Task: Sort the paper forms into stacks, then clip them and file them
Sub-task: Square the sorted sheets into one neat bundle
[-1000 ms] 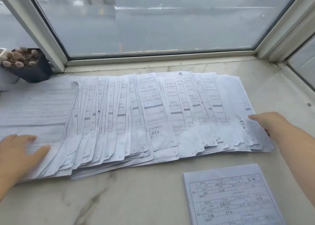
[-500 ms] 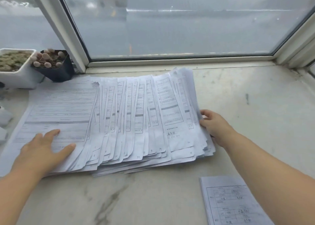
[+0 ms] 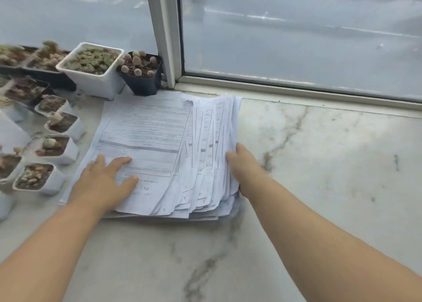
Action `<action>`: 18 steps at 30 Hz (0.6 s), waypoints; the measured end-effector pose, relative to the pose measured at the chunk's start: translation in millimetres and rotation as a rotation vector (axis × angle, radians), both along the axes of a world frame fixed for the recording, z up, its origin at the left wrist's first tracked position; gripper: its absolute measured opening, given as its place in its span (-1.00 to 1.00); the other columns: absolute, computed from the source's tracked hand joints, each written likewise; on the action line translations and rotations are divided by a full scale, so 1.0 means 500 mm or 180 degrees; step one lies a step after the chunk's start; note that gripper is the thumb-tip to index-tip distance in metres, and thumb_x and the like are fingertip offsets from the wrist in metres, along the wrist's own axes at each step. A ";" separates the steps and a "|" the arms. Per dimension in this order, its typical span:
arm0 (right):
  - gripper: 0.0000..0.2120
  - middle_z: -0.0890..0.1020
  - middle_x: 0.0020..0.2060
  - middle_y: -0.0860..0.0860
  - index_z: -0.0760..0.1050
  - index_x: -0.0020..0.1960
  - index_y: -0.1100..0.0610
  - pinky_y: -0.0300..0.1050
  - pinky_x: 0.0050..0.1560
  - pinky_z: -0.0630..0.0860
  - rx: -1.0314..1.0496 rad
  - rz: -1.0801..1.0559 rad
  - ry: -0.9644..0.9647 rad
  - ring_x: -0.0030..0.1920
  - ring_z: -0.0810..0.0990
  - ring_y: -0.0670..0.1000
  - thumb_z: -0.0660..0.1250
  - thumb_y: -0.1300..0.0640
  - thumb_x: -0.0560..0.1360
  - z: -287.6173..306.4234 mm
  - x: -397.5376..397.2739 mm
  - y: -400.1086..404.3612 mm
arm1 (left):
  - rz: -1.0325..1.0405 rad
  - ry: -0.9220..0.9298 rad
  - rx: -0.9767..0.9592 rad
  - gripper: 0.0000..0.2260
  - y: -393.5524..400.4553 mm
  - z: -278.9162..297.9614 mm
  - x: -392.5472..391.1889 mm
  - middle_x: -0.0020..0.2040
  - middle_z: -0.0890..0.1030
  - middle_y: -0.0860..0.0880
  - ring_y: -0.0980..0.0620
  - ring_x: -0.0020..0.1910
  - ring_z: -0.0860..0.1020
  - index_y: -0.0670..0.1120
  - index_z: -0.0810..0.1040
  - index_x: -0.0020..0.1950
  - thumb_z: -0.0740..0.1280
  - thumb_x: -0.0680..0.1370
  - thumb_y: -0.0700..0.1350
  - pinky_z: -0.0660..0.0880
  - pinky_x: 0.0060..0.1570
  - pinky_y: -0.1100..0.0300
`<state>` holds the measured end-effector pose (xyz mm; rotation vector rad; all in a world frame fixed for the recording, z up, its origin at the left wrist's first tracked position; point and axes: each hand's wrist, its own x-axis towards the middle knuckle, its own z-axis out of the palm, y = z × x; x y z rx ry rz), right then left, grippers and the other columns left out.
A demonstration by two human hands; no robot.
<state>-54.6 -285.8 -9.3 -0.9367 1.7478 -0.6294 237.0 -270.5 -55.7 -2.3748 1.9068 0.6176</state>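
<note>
A thick pile of printed paper forms [image 3: 159,141] lies on the marble sill, its sheets still slightly fanned along the right edge. My left hand [image 3: 107,178] rests flat on the top sheet near its lower left, fingers spread and straight. My right hand [image 3: 242,164] presses against the pile's right edge; its fingers lie behind the sheets and are partly hidden.
Several small potted succulents line the left: a white square pot [image 3: 91,68], a black pot [image 3: 141,73] at the window frame [image 3: 164,34], and a row of small white pots [image 3: 57,148]. The marble sill [image 3: 319,164] extends to the right and front.
My right hand has swept the fanned-out forms leftward into one compact pile. The left hand stayed on the top sheet. The view swung left, and the separate form at the front right left the view.
</note>
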 end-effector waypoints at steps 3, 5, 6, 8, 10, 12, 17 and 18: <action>-0.70 0.56 0.23 0.00 0.43 0.30 0.09 0.02 0.28 0.45 0.0113 -0.0262 -0.0605 0.19 0.53 0.11 0.11 0.18 0.60 -0.003 0.101 -0.002 | 0.0053 0.0085 0.0096 -0.50 0.000 0.009 0.001 0.48 0.20 -0.10 -0.15 0.48 0.17 0.27 0.18 0.45 0.20 0.53 0.25 0.24 0.39 -0.10; -0.61 0.49 0.25 -0.10 0.38 0.39 0.04 -0.02 0.28 0.40 0.0375 -0.0583 -0.1002 0.29 0.47 0.10 0.17 -0.06 0.60 -0.001 0.119 -0.007 | 0.0013 0.0069 0.0094 -0.48 0.007 0.017 -0.001 0.50 0.17 -0.07 -0.13 0.49 0.13 0.28 0.13 0.46 0.18 0.53 0.26 0.24 0.39 -0.09; -0.46 0.49 0.27 -0.09 0.35 0.42 0.02 0.01 0.31 0.39 0.0467 -0.0641 -0.1151 0.31 0.47 0.09 0.25 -0.20 0.53 0.000 0.123 -0.011 | -0.0011 0.0050 0.0099 -0.47 0.012 0.022 -0.005 0.51 0.14 -0.06 -0.12 0.50 0.10 0.28 0.11 0.47 0.17 0.53 0.26 0.23 0.39 -0.08; -0.17 0.55 0.26 -0.07 0.36 0.41 0.02 0.07 0.29 0.47 0.0403 -0.0559 -0.1081 0.23 0.55 0.09 0.50 -0.23 0.22 -0.004 0.141 -0.021 | -0.0100 -0.0018 0.0143 -0.44 0.022 0.033 -0.021 0.55 0.05 -0.08 -0.12 0.53 0.03 0.27 0.06 0.50 0.15 0.54 0.28 0.19 0.41 -0.07; -0.19 0.57 0.14 -0.01 0.32 0.33 0.08 0.08 0.18 0.55 0.0306 -0.0323 -0.0481 0.11 0.59 0.11 0.57 -0.03 0.17 -0.004 0.167 -0.032 | -0.0221 -0.0100 0.0214 -0.41 0.035 0.039 -0.048 0.57 -0.09 -0.11 -0.14 0.54 -0.05 0.26 -0.02 0.52 0.11 0.54 0.31 0.14 0.43 -0.06; -0.40 0.54 0.09 0.04 0.28 0.30 0.12 0.08 0.17 0.55 0.0280 -0.0232 0.0123 0.09 0.57 0.15 0.48 0.18 0.34 -0.006 0.182 -0.040 | -0.0306 -0.0230 0.0309 -0.37 0.050 0.047 -0.075 0.57 -0.17 -0.14 -0.17 0.54 -0.10 0.25 -0.10 0.53 0.07 0.54 0.34 0.13 0.43 -0.07; -0.39 0.61 0.11 0.12 0.38 0.26 0.11 0.11 0.07 0.59 0.0257 -0.0688 -0.0612 0.02 0.62 0.20 0.41 0.41 0.26 -0.002 0.139 -0.001 | -0.0333 0.0270 0.0327 -0.37 0.071 0.081 -0.083 0.58 -0.07 -0.11 -0.12 0.54 -0.03 0.25 0.01 0.54 0.17 0.53 0.31 0.15 0.42 -0.02; -0.39 0.63 0.12 0.14 0.40 0.26 0.11 0.15 0.07 0.59 0.0263 -0.0746 -0.0870 0.04 0.63 0.22 0.40 0.44 0.26 0.002 0.122 0.027 | -0.0201 0.0572 0.0173 -0.36 0.082 0.091 -0.077 0.56 0.04 -0.09 -0.08 0.53 0.06 0.20 0.07 0.54 0.23 0.52 0.27 0.18 0.42 0.01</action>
